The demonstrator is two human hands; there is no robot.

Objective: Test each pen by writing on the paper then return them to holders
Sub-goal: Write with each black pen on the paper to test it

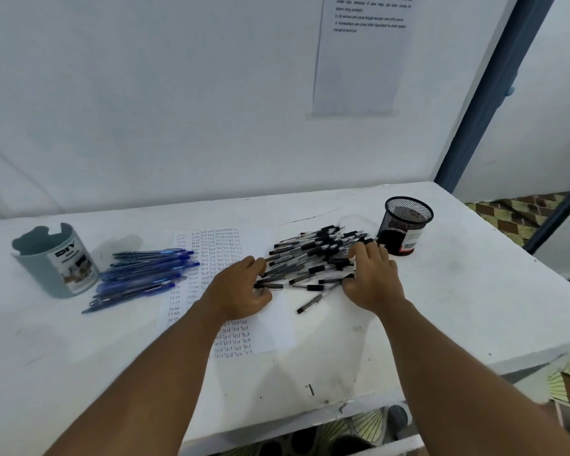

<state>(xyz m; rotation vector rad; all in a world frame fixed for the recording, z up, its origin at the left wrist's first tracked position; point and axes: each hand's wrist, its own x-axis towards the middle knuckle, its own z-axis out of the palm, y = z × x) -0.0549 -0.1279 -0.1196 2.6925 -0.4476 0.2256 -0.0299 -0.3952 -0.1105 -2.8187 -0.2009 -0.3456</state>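
A heap of several black pens [316, 255] lies on the white table, partly on a sheet of paper [218, 251] filled with rows of the word "Test". My left hand [241, 287] rests at the heap's left edge, fingers curled against a few pens. My right hand [372, 278] lies on the heap's right side, fingers spread over the pens. A black mesh holder [405, 225] stands just right of the heap. Several blue pens [142, 274] lie in a pile left of the paper, beside a grey-blue holder [56, 261] labelled DIY.
The white table [458, 307] ends in a front edge near me and a right edge past the mesh holder. A printed sheet [359, 54] hangs on the white wall behind. A dark blue post [481, 93] stands at the right. Patterned floor shows below.
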